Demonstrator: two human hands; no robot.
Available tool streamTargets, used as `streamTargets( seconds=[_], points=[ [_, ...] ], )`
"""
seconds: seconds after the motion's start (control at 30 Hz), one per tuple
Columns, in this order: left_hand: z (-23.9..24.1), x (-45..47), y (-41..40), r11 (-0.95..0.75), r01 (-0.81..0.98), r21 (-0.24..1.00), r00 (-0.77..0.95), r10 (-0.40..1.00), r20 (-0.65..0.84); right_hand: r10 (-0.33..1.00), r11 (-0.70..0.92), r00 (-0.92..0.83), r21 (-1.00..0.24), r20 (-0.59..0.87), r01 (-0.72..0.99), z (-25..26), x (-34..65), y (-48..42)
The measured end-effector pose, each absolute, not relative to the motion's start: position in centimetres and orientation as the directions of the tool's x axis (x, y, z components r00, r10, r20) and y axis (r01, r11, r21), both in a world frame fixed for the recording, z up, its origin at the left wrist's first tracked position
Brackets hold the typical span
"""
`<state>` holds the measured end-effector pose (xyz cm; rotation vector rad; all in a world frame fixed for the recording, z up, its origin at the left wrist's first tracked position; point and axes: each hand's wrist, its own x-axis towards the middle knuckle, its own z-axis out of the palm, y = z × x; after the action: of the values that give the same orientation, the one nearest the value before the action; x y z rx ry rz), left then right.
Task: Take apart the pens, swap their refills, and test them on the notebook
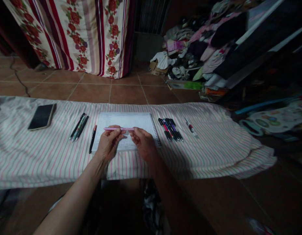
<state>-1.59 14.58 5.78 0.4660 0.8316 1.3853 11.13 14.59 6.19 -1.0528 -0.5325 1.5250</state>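
A pink pen (125, 129) lies level between my two hands, above a spiral notebook (138, 119) with writing on its open page. My left hand (109, 142) pinches it towards its left end, which sticks out past the fingers. Fingers and thumb of my right hand (143, 140) close on the other end. Just left of the notebook is a black pen with an orange end (93, 138). Several pens (171, 129) lie side by side to the right of the spiral, and one white patterned pen (190, 127) rests apart from them.
On the striped cloth (214, 147), further left, are a few dark pens (79, 127) and a phone (42, 117). Beyond the table hangs a flowered curtain (92, 36) over a tiled floor. Clothes (185, 49) are heaped at the back right.
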Motion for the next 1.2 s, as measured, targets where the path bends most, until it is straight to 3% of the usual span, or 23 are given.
streamTargets(
  seconds=[0.2,0.43,0.67,1.2],
  points=[
    [6.1,-1.5,14.1,0.184,-0.62,0.763,-0.018,0.968,-0.248,0.923,-0.253,0.158,-0.861,-0.352,-0.441,6.1,11.6,14.8],
    [6.1,-1.9,14.1,0.165,-0.579,0.798,-0.015,0.977,-0.213,0.922,-0.271,0.115,-0.83,-0.369,-0.488,6.5,11.3,14.9],
    [6.2,-3.0,13.8,0.128,-0.509,0.851,0.007,0.989,-0.145,0.916,-0.309,0.125,-0.869,-0.381,-0.386,6.6,11.2,15.2],
    [5.8,-2.5,13.8,0.124,-0.645,0.754,-0.092,0.967,-0.238,0.96,-0.119,0.204,-0.939,-0.192,-0.322,6.1,10.4,15.3]
  ],
)
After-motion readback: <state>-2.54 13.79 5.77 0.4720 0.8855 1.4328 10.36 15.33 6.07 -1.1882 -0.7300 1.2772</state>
